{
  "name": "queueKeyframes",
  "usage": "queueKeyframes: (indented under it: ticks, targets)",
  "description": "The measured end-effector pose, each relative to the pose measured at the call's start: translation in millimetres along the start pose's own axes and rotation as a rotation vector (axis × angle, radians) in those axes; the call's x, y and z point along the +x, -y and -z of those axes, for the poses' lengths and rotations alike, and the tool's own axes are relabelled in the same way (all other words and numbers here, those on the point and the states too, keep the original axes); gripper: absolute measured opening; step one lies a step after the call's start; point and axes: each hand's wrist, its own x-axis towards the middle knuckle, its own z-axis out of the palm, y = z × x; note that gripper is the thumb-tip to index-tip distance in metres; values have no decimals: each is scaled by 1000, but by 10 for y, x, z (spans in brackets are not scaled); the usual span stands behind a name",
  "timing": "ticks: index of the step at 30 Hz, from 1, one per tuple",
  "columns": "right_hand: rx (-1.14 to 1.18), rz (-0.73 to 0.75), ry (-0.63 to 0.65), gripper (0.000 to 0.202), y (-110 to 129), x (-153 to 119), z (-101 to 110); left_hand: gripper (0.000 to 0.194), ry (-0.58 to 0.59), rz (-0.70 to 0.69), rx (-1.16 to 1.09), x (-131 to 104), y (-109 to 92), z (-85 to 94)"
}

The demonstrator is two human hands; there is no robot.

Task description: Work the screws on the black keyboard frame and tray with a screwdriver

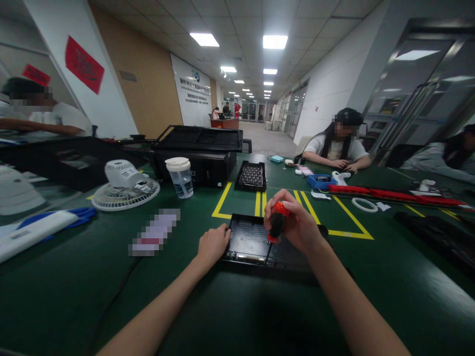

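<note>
A shallow black plastic housing [247, 235] with a raised rim lies on the green table in front of me. My left hand [214, 244] is closed on its left edge, fingers curled and partly hidden. In my right hand [293, 217] is a screwdriver with a red and black handle [278, 222], held nearly upright over the middle of the housing. Its shaft points down to the inside of the housing near the front rim; whether the tip sits in a screw is too small to tell. A pale strip [251, 257] shows along the front inner wall.
Beyond the housing stands a black tray of small round parts [251, 176]. To the left are a lidded clear cup [180, 180], a white fan [126, 188], a large black case [196, 165] and a blurred phone [156, 232]. A blue box [319, 181] and a tape ring [364, 205] lie right. Other people sit around.
</note>
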Motion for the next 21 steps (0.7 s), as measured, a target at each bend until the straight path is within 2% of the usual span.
queueKeyframes:
  ticks: [21]
  targets:
    - [-185, 4, -22, 3, 91, -36, 109, 37, 34, 13, -13, -3, -9, 27]
